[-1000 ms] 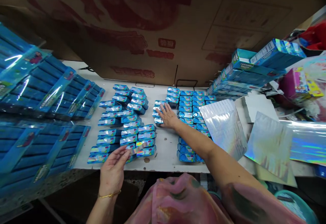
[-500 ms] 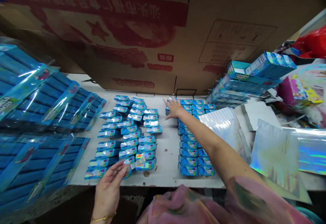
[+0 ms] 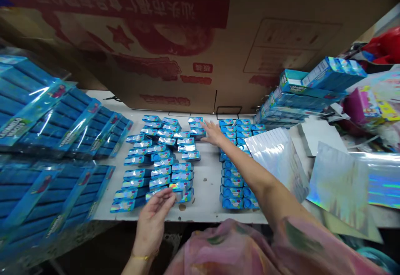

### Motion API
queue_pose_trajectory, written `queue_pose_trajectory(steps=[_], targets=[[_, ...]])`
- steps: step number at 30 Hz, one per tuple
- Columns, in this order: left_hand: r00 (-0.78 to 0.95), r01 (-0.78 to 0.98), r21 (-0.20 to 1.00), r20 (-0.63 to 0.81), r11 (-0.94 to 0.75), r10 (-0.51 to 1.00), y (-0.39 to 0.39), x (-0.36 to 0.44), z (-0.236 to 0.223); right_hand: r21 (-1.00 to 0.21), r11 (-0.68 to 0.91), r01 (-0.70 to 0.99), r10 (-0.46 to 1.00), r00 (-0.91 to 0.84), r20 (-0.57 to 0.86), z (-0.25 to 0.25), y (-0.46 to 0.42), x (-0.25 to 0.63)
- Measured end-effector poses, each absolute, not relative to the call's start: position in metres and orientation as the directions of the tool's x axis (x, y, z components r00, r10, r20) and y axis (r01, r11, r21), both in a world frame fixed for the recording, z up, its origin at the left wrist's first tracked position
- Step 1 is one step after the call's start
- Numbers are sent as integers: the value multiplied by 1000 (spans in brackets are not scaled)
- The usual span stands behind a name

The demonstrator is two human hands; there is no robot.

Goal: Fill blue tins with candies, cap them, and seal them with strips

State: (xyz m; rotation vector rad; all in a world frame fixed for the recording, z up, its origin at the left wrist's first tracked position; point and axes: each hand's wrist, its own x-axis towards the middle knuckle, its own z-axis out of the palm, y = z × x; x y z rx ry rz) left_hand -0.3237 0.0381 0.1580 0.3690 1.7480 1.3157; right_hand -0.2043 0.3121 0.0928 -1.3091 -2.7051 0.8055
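Note:
Small blue boxes [image 3: 161, 171] stand in uneven rows on the white table, left of the middle. A second group of blue boxes [image 3: 231, 182] forms straighter columns on the right. My left hand [image 3: 153, 214] is closed in a pinch on a shiny holographic strip [image 3: 178, 194], held over the near end of the left rows. At the far side my right hand [image 3: 213, 133] is open with fingers spread. Its fingertips are against a short row of blue boxes [image 3: 196, 126], between the two groups.
A large cardboard carton [image 3: 156, 58] walls off the back. Wrapped packs of blue boxes [image 3: 62, 116] are stacked at the left. On the right lie silvery sheets [image 3: 275, 156], a white card piece [image 3: 323, 137] and stacked display boxes [image 3: 300, 96].
My right hand has shifted a few boxes from the right group's far end leftwards. My left hand has moved right and a little, still pinching the strip.

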Motion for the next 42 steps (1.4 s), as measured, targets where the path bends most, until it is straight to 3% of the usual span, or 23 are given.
queue_pose_trajectory(steps=[2, 4, 6, 8, 12, 19, 24, 29, 38, 42], targets=[[-504, -241, 894, -447, 377, 739, 48, -311, 163, -763, 309, 568, 717, -666, -205, 103, 269, -172], [-445, -241, 908, -417, 343, 792, 57, -298, 166, -923, -20, 384, 618, -721, -314, 110, 220, -144], [-398, -249, 910, -408, 332, 822, 63, -288, 167, -927, -303, 220, 543, -760, -357, 115, 174, -125], [-371, -252, 907, -412, 337, 832, 65, -278, 165, -894, -435, 107, 602, -704, -377, 118, 142, -113], [-332, -245, 891, -447, 382, 831, 58, -259, 150, -894, -427, 136, 745, -508, -433, 118, 112, -91], [-281, -287, 834, -544, 471, 791, 40, -218, 91, -794, -592, 139, 737, -304, -603, 98, 73, -51], [-296, -284, 841, -534, 461, 792, 40, -203, 55, -793, -489, 364, 816, -130, -563, 69, 65, -44], [-318, -332, 829, -548, 451, 774, 40, -199, 39, -708, -331, 623, 865, -100, -492, 64, 73, -42], [-324, -349, 815, -568, 462, 757, 41, -201, 30, -613, -208, 762, 884, -121, -451, 69, 76, -48], [-289, -335, 822, -554, 460, 780, 42, -197, 24, -456, -123, 882, 885, -110, -452, 70, 75, -52]])
